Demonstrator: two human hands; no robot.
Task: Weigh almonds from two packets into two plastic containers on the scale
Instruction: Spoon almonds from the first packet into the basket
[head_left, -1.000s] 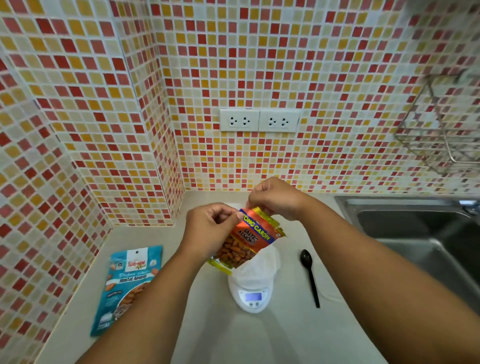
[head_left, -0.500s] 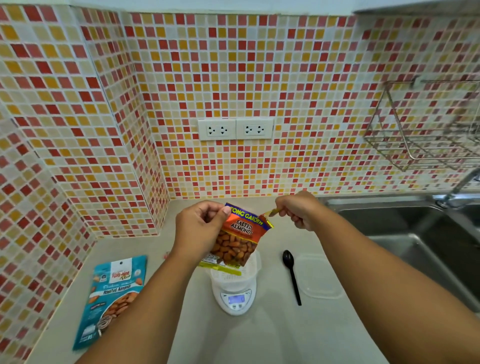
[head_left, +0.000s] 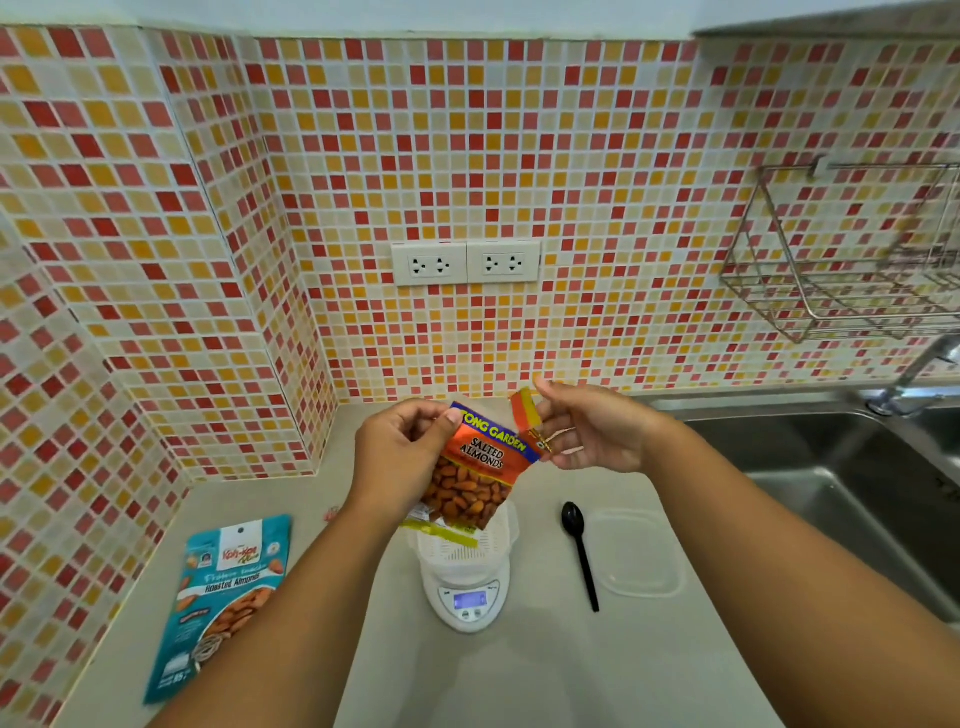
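Head view: orange salted-almond packet (head_left: 475, 467), blue band on top reading TONG GARDEN, clear window showing brown almonds, yellow strip along the bottom edge. It is held tilted in the air above the plastic container (head_left: 464, 545), which sits on the white scale (head_left: 469, 597); scale display lit blue, digits unreadable. Top strip (head_left: 525, 415) of the packet is torn and bent up at the right corner; cannot tell if it is fully detached. Left hand (head_left: 402, 457) is closed on the packet's upper left side, thumb on the front by the blue band, fingers behind. Right hand (head_left: 592, 434) is loosely cupped, fingers half curled, fingertips pinching the torn strip. Second packet (head_left: 221, 597), teal, reading Roasted Almonds, lies flat on the counter (head_left: 519, 675) well left of the scale. Black spoon (head_left: 581, 551) lies right of the scale, with a clear lid (head_left: 636, 553) just beside it. Sink (head_left: 831, 467) at right.
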